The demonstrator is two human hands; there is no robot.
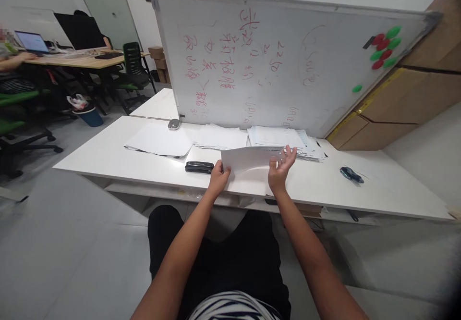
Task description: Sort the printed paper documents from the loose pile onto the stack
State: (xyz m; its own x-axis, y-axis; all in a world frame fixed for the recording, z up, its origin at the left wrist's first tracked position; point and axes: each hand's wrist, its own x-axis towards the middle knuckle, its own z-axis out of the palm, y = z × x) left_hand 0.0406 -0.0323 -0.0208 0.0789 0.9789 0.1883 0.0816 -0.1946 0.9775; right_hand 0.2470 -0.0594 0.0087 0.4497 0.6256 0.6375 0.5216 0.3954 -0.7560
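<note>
My left hand (219,178) is closed on the left edge of a sheet of white paper (248,160), thumb in front. The sheet stands tilted above the desk's front edge; whether it is one sheet or several I cannot tell. My right hand (281,168) is at the sheet's right edge with its fingers spread and stretched upward. A black stapler (199,167) lies on the desk just left of my left hand. Behind the held paper are a middle paper stack (223,136) and a right stack of printed sheets (275,136).
A left paper pile (160,139) and a computer mouse (174,124) lie on the white desk (97,154). A dark blue object (351,175) sits at right. The whiteboard (223,65) leans behind, beside cardboard boxes (403,94). Another person's arm (16,62) shows far left.
</note>
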